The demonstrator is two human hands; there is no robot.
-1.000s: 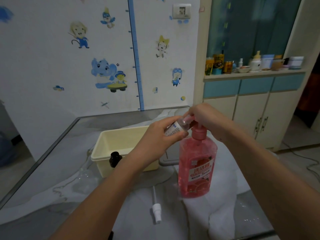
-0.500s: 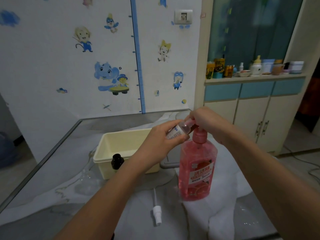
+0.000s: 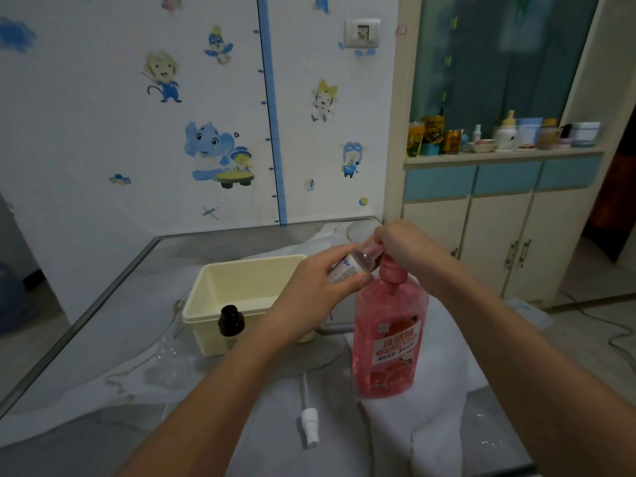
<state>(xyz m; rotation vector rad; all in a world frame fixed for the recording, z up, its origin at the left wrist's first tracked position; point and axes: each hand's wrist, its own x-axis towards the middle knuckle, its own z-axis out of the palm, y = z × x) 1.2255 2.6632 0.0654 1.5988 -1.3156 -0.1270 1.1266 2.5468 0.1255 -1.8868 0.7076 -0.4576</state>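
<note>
- A small clear bottle (image 3: 351, 266), just right of frame centre, is gripped by the left hand (image 3: 316, 290) and tilted, so that its open neck is brought to the pump's spout, presumably for filling.
- The pump head (image 3: 390, 270) of the pink dish-soap bottle (image 3: 389, 339) is clasped by the right hand (image 3: 406, 249), apparently to be pressed.
- A white spray pump (image 3: 309, 421), probably the small bottle's own, is laid on the table (image 3: 103, 356) at lower centre.
- A cream tub (image 3: 241, 287) and a dark brown bottle (image 3: 231, 320) are seen at left.

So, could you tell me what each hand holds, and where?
Left hand: small clear bottle, round its labelled body. Right hand: pump head of the pink bottle.
</note>
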